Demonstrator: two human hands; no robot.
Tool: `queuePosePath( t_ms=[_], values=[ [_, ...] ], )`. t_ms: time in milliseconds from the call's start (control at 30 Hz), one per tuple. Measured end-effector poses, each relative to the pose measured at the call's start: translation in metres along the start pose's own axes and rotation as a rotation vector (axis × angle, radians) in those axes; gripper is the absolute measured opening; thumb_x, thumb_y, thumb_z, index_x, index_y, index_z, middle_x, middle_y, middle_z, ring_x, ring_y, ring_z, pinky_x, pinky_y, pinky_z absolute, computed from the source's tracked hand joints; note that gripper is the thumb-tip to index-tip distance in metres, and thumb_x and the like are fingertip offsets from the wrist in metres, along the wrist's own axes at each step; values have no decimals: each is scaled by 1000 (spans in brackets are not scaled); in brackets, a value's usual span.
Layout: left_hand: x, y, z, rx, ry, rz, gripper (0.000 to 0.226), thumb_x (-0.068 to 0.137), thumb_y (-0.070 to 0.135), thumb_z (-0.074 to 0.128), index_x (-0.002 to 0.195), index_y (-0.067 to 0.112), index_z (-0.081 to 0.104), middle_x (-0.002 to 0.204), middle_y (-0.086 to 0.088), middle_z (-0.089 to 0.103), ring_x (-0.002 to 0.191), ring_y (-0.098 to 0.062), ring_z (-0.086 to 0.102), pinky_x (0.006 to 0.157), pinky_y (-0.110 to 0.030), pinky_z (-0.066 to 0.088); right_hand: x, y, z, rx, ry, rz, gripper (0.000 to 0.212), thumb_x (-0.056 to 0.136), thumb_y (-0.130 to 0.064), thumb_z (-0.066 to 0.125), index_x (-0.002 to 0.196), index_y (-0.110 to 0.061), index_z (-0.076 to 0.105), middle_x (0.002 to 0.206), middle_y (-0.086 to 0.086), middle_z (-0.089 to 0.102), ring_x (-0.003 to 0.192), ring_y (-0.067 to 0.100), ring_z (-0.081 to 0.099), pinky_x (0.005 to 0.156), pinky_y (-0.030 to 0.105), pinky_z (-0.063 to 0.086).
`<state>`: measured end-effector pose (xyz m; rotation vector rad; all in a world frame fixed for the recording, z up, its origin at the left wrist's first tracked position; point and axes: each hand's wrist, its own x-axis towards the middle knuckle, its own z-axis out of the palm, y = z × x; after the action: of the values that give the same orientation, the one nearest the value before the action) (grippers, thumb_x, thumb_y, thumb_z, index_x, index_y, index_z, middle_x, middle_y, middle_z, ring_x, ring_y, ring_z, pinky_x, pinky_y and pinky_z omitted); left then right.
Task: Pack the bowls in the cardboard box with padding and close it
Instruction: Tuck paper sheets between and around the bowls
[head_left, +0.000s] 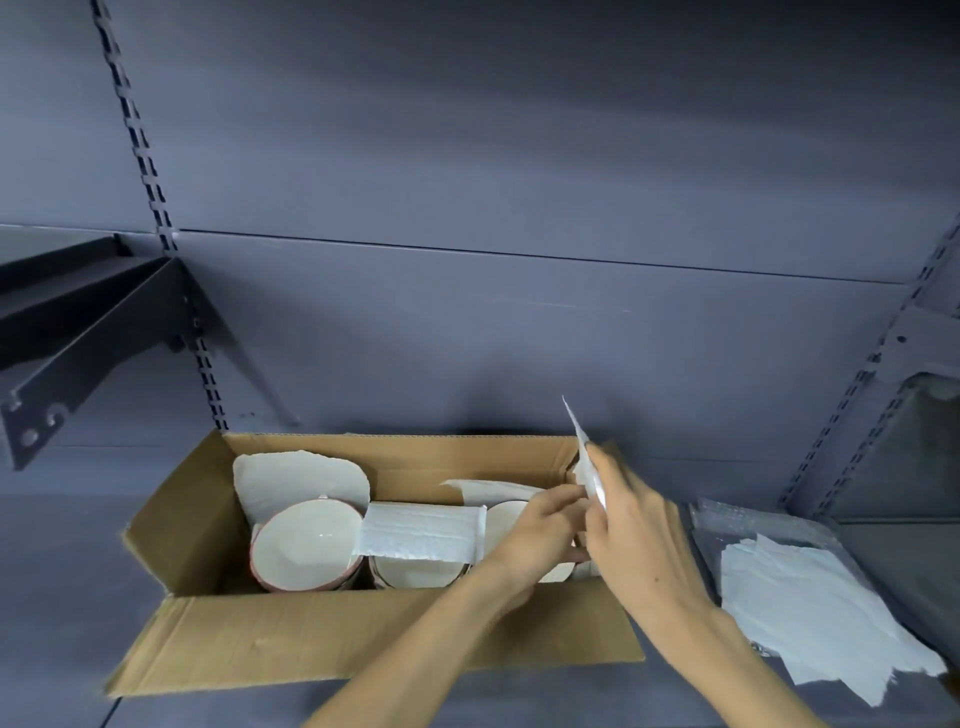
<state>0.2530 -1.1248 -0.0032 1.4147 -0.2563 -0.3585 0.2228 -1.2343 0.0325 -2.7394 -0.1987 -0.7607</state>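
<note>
- The cardboard box (322, 631) sits open on the grey shelf (57, 597), close to the shelf's front edge and roughly at its middle, with its back wall near the rear panel (467, 338).
- The box's near flap is folded out toward the person and lies flat; the left flap stands angled outward.
- Inside, at the left end, a white bowl (306, 540) with a reddish outer rim lies tilted, its opening facing up and forward.
- A foam sheet (301, 483) stands behind this bowl, against the back-left corner of the box.
- A second bowl (415, 569) sits at the middle of the box, mostly covered by a white padding strip (421, 532) laid across its top.
- A third bowl (506, 514) at the right end is largely hidden by the hands.
- The left hand (540, 530) reaches into the right end, fingers curled and pinching the lower part of a white padding sheet (584, 452).
- The right hand (639, 530) is clamped on the same sheet higher up, holding it upright at the box's right wall.
- A stack of loose white sheets (821, 613) lies on a clear plastic bag (727, 525) at the shelf's right side, just beside the box.
- A dark shelf bracket (88, 332) juts out at upper left.
</note>
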Motion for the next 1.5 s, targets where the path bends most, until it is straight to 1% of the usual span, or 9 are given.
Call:
queuePosePath(
  t_ms=[200,367,500,667,833,1100,1267,1367,1500],
  values=[
    [8,-5,-4,-37,-1,-67,22,99,24,46,98,14,65,89,-1,61,88,-16,52,97,-37,55,7,-2,-2,153,-57,86,78,83,5,58,152,-27,42,109,10,72,89,39,69,66,37,51],
    [11,-6,-1,-65,-22,-245,43,99,52,38,100,17,64,100,-8,58,91,-22,57,86,-32,55,3,0,-5,127,-93,76,70,89,-11,64,153,-22,40,118,11,72,98,38,69,73,42,52],
    [20,0,-7,-169,22,-367,66,98,70,33,116,18,69,107,-7,66,87,-23,65,72,-33,59,3,-5,-10,144,-86,31,74,90,-5,59,156,-30,36,111,8,74,93,35,70,72,38,52],
    [26,-1,-6,-107,86,-397,69,97,72,26,124,21,65,112,-3,70,99,-26,68,79,-39,61,7,-5,-17,126,-148,59,71,93,-6,55,156,-33,35,106,8,74,94,34,68,74,37,50],
    [35,1,-5,-51,125,-430,70,98,70,22,133,21,58,110,-7,66,97,-27,69,73,-41,62,9,1,-21,99,-208,57,72,94,-7,52,158,-33,30,103,11,71,92,35,67,76,40,52],
    [44,3,-4,17,120,-472,82,98,70,16,117,8,66,96,-12,72,91,-29,69,82,-44,61,21,2,-18,-10,-311,87,61,100,-11,48,155,-31,31,110,12,70,99,33,68,67,34,47],
    [43,1,-7,-87,116,-500,81,95,75,25,123,10,64,106,-16,71,98,-35,71,86,-47,60,28,6,-15,-10,-317,59,65,95,-5,48,153,-32,36,108,11,69,96,36,65,68,36,48],
    [34,2,-8,-191,111,-494,66,96,71,32,119,18,63,112,-16,67,98,-37,69,91,-48,58,32,11,-14,4,-301,55,63,92,-3,47,148,-31,43,111,8,69,94,36,62,65,34,41],
    [25,8,-3,-298,72,-507,60,98,68,33,115,18,62,106,-14,60,88,-32,61,71,-37,60,34,13,-13,35,-317,68,65,90,-4,49,148,-32,40,110,7,66,83,30,50,64,31,36]
  ],
)
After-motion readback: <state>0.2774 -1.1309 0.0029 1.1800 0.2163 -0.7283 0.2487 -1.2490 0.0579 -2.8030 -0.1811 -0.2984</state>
